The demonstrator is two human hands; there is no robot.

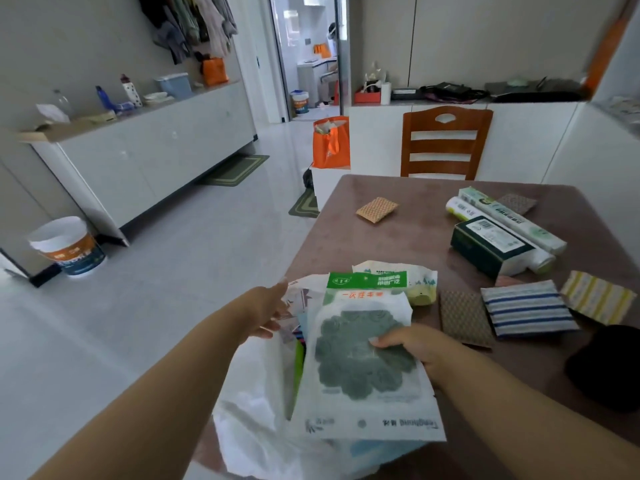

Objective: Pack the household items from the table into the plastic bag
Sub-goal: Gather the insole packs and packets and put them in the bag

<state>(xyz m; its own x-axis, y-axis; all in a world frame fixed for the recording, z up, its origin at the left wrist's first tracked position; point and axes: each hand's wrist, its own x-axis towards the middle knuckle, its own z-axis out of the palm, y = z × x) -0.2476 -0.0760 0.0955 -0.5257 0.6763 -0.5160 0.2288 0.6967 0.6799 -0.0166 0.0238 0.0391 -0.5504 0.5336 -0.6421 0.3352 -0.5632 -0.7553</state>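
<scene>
Head view shows, in the lower middle of the frame, a thin white plastic bag (256, 393) hanging over the near edge of the brown tabletop (398, 237). The left hand (266, 313) holds the bag's rim, its fingers closed on the plastic. The right hand (415, 344) pinches a flat white packet with a dark green scouring pad inside (363, 368), thumb on top, over the bag's mouth. A green-topped packet of disposable gloves (367, 284) lies just behind it. To the right lie a brown woven cloth (464, 317), a blue striped cloth (526, 311) and a yellow striped cloth (597, 296). Further up the frame rest a dark green box (491, 244) and two white rolls (512, 216).
</scene>
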